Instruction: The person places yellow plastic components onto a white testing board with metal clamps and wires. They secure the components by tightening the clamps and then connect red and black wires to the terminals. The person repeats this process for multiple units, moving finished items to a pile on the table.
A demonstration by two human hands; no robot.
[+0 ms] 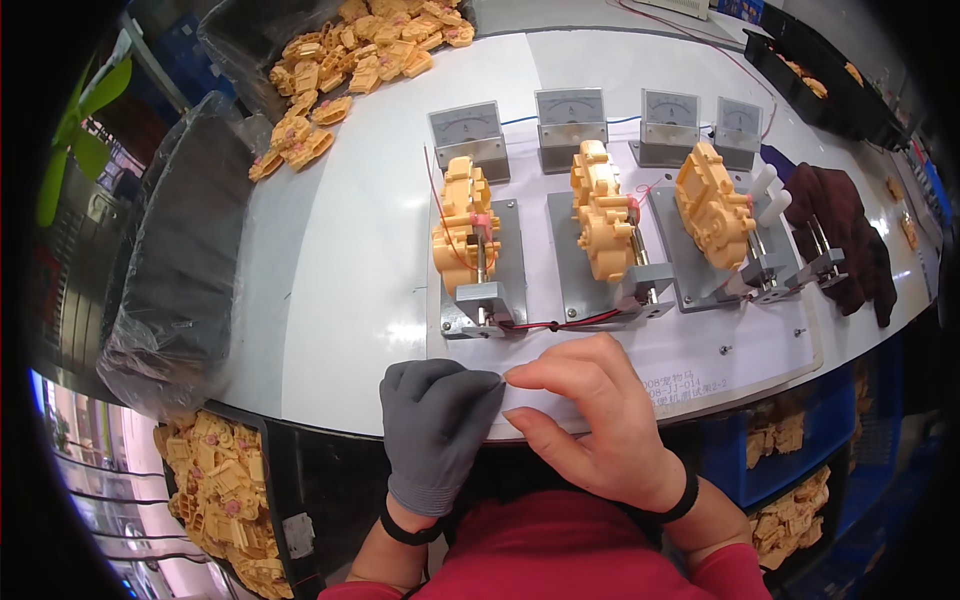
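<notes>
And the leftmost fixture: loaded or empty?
Loaded: a yellow housing sits over its grey plate, just beyond the end block. Can't tell whether it's clamped.

left of and beyond the gloved left hand (435, 430), open white tabletop (345, 300) runs up to a black bin (185, 270). straight beyond it and the bare right hand (600, 415), grey fixtures (511, 250) carrying yellow housings (603, 215) bar the way, with meters (571, 115) behind; a narrow lane parts the two leftmost fixtures (a red-and-black cable (590, 319) crosses its near end).
</notes>
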